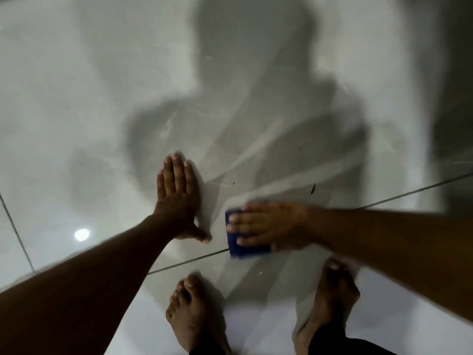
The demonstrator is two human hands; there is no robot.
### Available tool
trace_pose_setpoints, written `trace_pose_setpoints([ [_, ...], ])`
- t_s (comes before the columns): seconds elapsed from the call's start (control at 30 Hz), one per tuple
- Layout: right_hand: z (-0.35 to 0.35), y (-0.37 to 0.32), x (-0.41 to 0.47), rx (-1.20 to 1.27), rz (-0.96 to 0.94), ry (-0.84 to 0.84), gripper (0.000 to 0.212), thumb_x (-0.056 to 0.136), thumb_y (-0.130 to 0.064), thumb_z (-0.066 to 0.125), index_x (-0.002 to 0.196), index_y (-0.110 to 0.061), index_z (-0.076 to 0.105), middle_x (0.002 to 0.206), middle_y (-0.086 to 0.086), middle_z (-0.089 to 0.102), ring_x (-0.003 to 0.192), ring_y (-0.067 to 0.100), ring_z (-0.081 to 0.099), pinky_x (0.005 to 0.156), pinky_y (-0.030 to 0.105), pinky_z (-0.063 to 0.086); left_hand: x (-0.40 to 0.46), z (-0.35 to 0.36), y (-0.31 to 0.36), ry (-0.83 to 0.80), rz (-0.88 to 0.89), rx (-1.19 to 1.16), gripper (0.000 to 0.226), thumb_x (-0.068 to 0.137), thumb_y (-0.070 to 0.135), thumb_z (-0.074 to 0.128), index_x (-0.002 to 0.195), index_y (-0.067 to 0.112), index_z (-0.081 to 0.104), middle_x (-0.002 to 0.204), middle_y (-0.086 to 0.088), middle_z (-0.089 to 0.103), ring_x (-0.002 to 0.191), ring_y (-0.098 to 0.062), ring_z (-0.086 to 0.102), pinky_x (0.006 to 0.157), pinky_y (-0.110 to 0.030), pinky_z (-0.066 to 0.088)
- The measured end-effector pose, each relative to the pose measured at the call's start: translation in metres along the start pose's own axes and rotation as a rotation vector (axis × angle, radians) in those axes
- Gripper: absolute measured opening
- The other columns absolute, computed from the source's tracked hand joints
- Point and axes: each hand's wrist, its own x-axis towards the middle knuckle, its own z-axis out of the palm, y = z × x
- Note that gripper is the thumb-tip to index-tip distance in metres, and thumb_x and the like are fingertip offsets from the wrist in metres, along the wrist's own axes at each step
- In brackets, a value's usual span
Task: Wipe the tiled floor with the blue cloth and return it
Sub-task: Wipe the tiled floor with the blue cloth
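The glossy pale grey tiled floor [84,111] fills the view. My right hand [268,226] lies flat on the folded blue cloth [243,248] and presses it against the floor just above a dark grout line; the hand is motion-blurred. Only the cloth's left and lower edges show past the fingers. My left hand [179,198] rests palm-down on the tile to the left of the cloth, fingers together and pointing away, thumb stretched toward the cloth. It holds nothing.
My two bare feet [194,311] stand on the tile below the hands. Dark grout lines [409,192] cross the floor diagonally. Small dark specks [312,188] lie above the right hand. My shadow darkens the middle floor.
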Motion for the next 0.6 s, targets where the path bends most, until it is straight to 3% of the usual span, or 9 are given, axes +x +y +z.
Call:
trace_pose_setpoints([
  [0.1,-0.013,0.072,0.005,0.010,0.613,0.259,0.074,0.092,-0.047,0.042,0.153,-0.008,0.024,0.159,0.027,0.017,0.147,0.046,0.014,0.119,0.057,0.007,0.002,0.002,0.000,0.005,0.011,0.024,0.184,0.019,0.084,0.075,0.137,0.001,-0.041,0.137,-0.023,-0.056,0.128,-0.041,-0.050,0.103,-0.050,-0.030],
  [0.2,-0.031,0.069,0.036,0.270,1.253,0.339,0.080,0.092,-0.047,0.041,0.154,-0.004,0.015,0.159,0.033,0.010,0.147,0.050,0.007,0.119,0.061,0.006,0.003,0.004,0.000,-0.002,-0.005,0.020,0.186,0.016,0.084,0.074,0.137,0.001,-0.040,0.139,-0.023,-0.054,0.130,-0.041,-0.048,0.104,-0.051,-0.028],
  [0.27,-0.022,0.017,0.054,0.262,1.065,0.287,0.079,0.094,-0.046,0.040,0.155,-0.007,0.008,0.160,0.029,-0.002,0.147,0.049,-0.007,0.119,0.060,-0.002,0.004,0.004,0.001,-0.007,-0.012,0.021,0.186,0.017,0.083,0.075,0.136,0.002,-0.042,0.138,-0.023,-0.055,0.129,-0.041,-0.049,0.104,-0.050,-0.029],
  [0.33,-0.014,-0.023,0.045,0.172,0.538,0.125,0.076,0.096,-0.046,0.040,0.156,-0.013,0.007,0.159,0.022,-0.011,0.146,0.043,-0.016,0.119,0.054,-0.012,0.002,0.003,0.001,-0.012,-0.019,0.018,0.185,0.019,0.083,0.075,0.136,0.002,-0.042,0.138,-0.023,-0.055,0.129,-0.041,-0.049,0.104,-0.051,-0.028],
  [0.4,-0.007,0.007,0.014,0.041,0.216,0.129,0.074,0.094,-0.046,0.046,0.155,-0.015,0.016,0.162,0.019,0.001,0.150,0.038,-0.003,0.120,0.050,-0.006,0.002,0.004,0.000,-0.014,-0.022,0.017,0.185,0.017,0.084,0.075,0.137,0.002,-0.041,0.139,-0.023,-0.054,0.130,-0.041,-0.048,0.104,-0.051,-0.029],
  [0.43,-0.006,0.031,0.006,-0.024,0.247,0.165,0.073,0.092,-0.045,0.049,0.153,-0.014,0.023,0.162,0.020,0.013,0.150,0.039,0.009,0.119,0.053,0.002,0.002,0.004,0.000,-0.014,-0.024,0.016,0.186,0.016,0.084,0.075,0.136,0.002,-0.042,0.138,-0.022,-0.055,0.130,-0.041,-0.048,0.103,-0.050,-0.030],
  [0.5,-0.012,0.073,0.004,-0.029,0.698,0.312,0.075,0.089,-0.045,0.051,0.152,-0.011,0.027,0.158,0.026,0.023,0.146,0.045,0.019,0.117,0.059,0.013,0.003,0.003,0.001,-0.004,-0.028,0.016,0.187,0.014,0.084,0.074,0.134,0.003,-0.044,0.137,-0.021,-0.057,0.130,-0.041,-0.048,0.102,-0.048,-0.033],
  [0.57,-0.024,0.064,0.023,0.242,1.204,0.320,0.080,0.092,-0.047,0.045,0.155,-0.009,0.014,0.161,0.028,0.009,0.148,0.047,0.007,0.119,0.061,0.009,0.002,0.003,0.001,-0.001,-0.033,0.015,0.187,0.014,0.084,0.074,0.134,0.002,-0.044,0.137,-0.022,-0.057,0.130,-0.041,-0.048,0.103,-0.049,-0.031],
  [0.6,-0.022,0.038,0.036,0.313,1.291,0.318,0.081,0.093,-0.047,0.043,0.155,-0.009,0.009,0.161,0.028,0.003,0.148,0.047,0.001,0.119,0.061,0.006,0.002,0.002,0.001,-0.004,-0.031,0.019,0.187,0.015,0.084,0.075,0.134,0.002,-0.044,0.136,-0.022,-0.058,0.129,-0.041,-0.049,0.103,-0.050,-0.030],
])
